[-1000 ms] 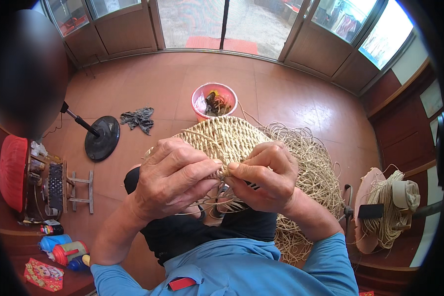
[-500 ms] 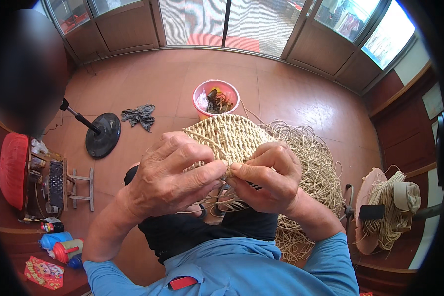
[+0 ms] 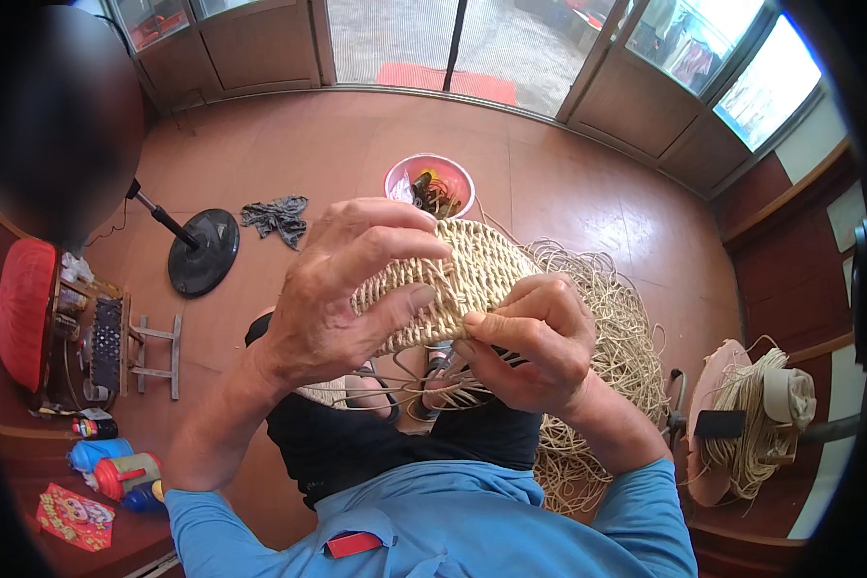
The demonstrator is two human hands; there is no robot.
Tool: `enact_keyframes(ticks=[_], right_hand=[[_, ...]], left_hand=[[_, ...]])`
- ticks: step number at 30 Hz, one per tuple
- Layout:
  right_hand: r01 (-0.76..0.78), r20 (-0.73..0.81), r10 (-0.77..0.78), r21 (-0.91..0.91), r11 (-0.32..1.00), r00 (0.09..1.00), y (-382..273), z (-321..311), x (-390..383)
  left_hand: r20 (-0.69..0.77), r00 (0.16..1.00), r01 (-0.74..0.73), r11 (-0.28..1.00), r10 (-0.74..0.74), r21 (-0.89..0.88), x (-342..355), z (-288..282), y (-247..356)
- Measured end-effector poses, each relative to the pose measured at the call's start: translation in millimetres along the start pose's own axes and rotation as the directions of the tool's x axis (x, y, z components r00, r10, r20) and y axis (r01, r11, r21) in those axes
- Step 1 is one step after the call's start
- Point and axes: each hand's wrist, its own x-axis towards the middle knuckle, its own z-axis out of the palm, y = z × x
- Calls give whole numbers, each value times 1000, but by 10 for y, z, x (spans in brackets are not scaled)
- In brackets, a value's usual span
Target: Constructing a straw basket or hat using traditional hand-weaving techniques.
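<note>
A pale woven cord piece lies in front of me above my lap, with loose strands hanging beneath its near edge. My left hand is open over its left part, fingers raised and spread, the thumb on the weave. My right hand pinches the near edge between thumb and index finger, its other fingers curled. Behind the piece and to its right, a large tangle of cord lies on the floor; I cannot tell which strands join the weave.
A pink bucket with items stands ahead. A black stand base and dark rag are left. A wooden stool, red tub and bottles line the left; a board with wound cord stands right. Glazed doors form the far side.
My left hand has released its pinch, lifting and spreading its fingers upward. My right hand has shifted slightly right, still pinching the weave. The whole view has shifted a little.
</note>
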Motion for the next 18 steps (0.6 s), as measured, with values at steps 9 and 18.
enact_keyframes(ticks=[9,18], right_hand=[[-23,14,23,-3,1000,1000,-14,0,-2],[-24,14,24,1,1000,1000,-9,12,0]], left_hand=[[127,992,25,989,-6,-146,-33,20,-7],[190,976,-111,994,111,-10,-5,-73,121]])
